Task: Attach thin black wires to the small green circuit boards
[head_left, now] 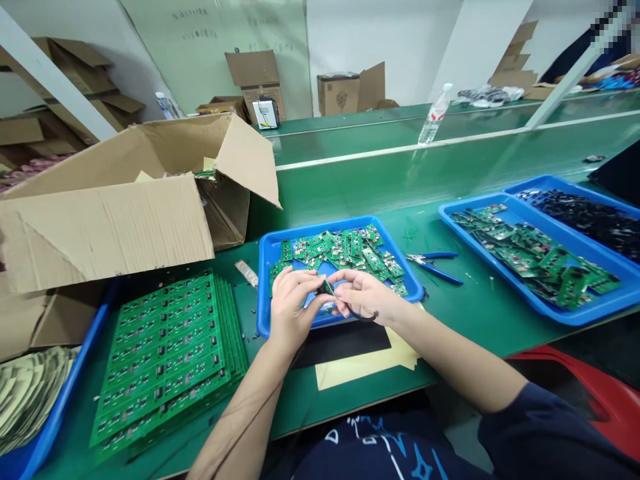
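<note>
My left hand (293,310) and my right hand (363,297) meet above a blue plastic tray (320,227). Between them, my left fingers pinch a small green circuit board (327,288). My right hand grips small snips with a black looped handle (367,318), whose blades are hidden by my fingers. Both hands hover over the tray, which holds a loose heap of green circuit boards (340,253). To the left of my left forearm lies a stack of green circuit board panels (165,353).
Blue-handled pliers (433,267) lie right of the tray, beyond them a blue tray of green boards (535,257) and a blue tray of black parts (585,213). An open cardboard box (115,220) stands at left. Black and yellow sheets (345,347) lie below my hands.
</note>
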`<state>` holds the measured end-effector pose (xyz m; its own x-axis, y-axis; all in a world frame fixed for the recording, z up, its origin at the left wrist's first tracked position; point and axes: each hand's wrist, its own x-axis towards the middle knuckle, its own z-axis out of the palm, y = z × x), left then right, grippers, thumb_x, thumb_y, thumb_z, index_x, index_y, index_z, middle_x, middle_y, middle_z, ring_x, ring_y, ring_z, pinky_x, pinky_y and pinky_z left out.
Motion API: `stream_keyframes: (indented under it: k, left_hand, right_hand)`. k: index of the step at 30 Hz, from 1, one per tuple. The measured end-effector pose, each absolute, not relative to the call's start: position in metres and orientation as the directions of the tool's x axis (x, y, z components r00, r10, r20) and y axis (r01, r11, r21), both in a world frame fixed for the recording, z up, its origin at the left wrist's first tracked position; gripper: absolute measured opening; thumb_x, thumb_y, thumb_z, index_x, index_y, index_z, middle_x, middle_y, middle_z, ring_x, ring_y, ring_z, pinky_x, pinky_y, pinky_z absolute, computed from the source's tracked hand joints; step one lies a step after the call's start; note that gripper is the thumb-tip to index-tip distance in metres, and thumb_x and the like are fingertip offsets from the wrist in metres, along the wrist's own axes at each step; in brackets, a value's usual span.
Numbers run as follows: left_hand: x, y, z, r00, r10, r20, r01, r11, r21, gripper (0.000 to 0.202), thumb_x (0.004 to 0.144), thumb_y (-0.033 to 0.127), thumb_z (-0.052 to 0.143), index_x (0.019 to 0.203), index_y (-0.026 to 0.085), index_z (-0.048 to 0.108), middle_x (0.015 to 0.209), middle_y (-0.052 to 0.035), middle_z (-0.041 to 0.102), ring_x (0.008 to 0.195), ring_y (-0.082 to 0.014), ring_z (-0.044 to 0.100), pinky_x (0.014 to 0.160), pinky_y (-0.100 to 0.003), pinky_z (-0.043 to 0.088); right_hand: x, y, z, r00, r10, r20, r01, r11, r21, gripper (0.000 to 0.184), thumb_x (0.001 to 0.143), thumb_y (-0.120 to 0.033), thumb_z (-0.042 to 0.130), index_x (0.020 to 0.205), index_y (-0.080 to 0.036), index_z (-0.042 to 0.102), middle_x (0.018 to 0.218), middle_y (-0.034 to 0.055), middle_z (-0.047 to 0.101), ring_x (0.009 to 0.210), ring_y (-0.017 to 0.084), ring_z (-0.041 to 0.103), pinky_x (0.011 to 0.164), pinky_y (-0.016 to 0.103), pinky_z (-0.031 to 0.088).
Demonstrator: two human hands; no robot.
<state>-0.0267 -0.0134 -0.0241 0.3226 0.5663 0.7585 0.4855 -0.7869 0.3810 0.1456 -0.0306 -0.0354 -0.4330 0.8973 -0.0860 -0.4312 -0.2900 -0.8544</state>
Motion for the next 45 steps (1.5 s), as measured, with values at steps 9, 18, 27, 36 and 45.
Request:
stream_keyframes:
  k: [9,18,27,36,45]
  left_hand:
    - [-0.02,-0.019,-0.022,0.239,0.74,0.628,0.298,-0.672,0.678,0.021,0.073,0.037,0.068,0.085,0.02,0.068,0.084,-0.006,0.071,0.082,-0.0197,0.066,0.082,-0.039,0.051]
    - [-0.019,-0.021,-0.021,0.236,0.789,0.568,0.25,-0.614,0.749,0.02,0.075,0.034,0.068,0.088,0.019,0.068,0.086,-0.0065,0.07,0.082,-0.0181,0.065,0.075,-0.032,0.053]
    - [-0.019,-0.021,-0.023,0.16,0.806,0.57,0.265,-0.591,0.762,0.024,0.075,0.033,0.068,0.095,0.019,0.068,0.085,-0.0051,0.068,0.08,-0.0165,0.063,0.074,-0.029,0.051]
    - [-0.021,-0.021,-0.019,0.237,0.809,0.537,0.245,-0.585,0.773,0.023,0.075,0.034,0.067,0.093,0.02,0.069,0.086,-0.0058,0.069,0.081,-0.0172,0.063,0.074,-0.03,0.052]
    - [-0.021,-0.023,-0.019,0.323,0.781,0.534,0.228,-0.612,0.757,0.018,0.076,0.03,0.066,0.092,0.02,0.068,0.088,-0.0059,0.068,0.084,-0.017,0.063,0.075,-0.031,0.052]
  right_hand:
    - [0.145,-0.036,-0.02,-0.251,0.966,0.066,-0.273,-0.005,-0.962,0.024,0.069,-0.036,0.072,0.072,-0.015,0.061,0.057,-0.0021,0.063,0.051,0.009,0.059,0.054,0.024,0.049]
    - [0.145,-0.033,-0.024,-0.228,0.972,-0.05,-0.343,-0.128,-0.931,0.028,0.06,-0.037,0.078,0.075,-0.017,0.064,0.062,-0.0028,0.062,0.05,0.009,0.06,0.053,0.024,0.051]
    - [0.145,-0.034,-0.021,-0.173,0.985,-0.008,-0.161,-0.036,-0.986,0.024,0.068,-0.037,0.071,0.07,-0.016,0.061,0.059,-0.0022,0.059,0.054,0.01,0.057,0.058,0.026,0.048]
    - [0.144,-0.035,-0.024,-0.115,0.987,0.109,-0.084,0.099,-0.991,0.026,0.071,-0.042,0.068,0.073,-0.017,0.061,0.066,0.0003,0.059,0.058,0.011,0.054,0.057,0.026,0.045]
    - [0.148,-0.033,-0.023,-0.081,0.964,0.252,0.053,0.257,-0.965,0.024,0.079,-0.043,0.06,0.075,-0.02,0.06,0.07,0.0024,0.059,0.062,0.013,0.054,0.059,0.029,0.046]
